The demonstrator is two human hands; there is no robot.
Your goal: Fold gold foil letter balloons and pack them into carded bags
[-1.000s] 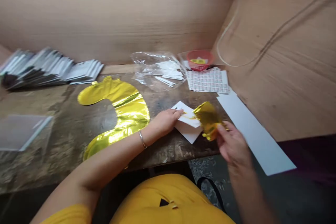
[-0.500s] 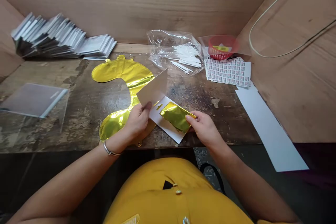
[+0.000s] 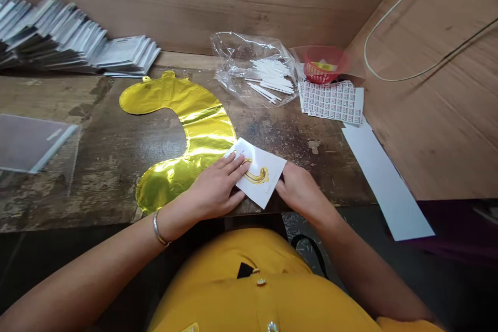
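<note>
A folded white card [image 3: 268, 158] with a gold curved shape printed on its front lies near the table's front edge. Spread flat over its left part is my left hand [image 3: 218, 187], fingers extended and pressing on the card. My right hand [image 3: 299, 187] grips the card's right edge, its fingertips mostly hidden behind it. The folded gold foil piece is out of sight, seemingly covered by the card. A gold foil balloon [image 3: 206, 119], flat and C-shaped, lies just left of the card, partly under my left hand.
White sticks [image 3: 272, 75] lie in a clear plastic bag [image 3: 229, 62]. A red basket [image 3: 321, 70], printed label sheets [image 3: 330, 101] and a long white strip [image 3: 389, 187] are at right. Packed cards [image 3: 78, 39] line the back left. A clear sleeve [image 3: 31, 140] lies at left.
The card's raised flap has come down over the gold foil piece. My left hand went from pinching the card to lying flat on it. The view shifted slightly right.
</note>
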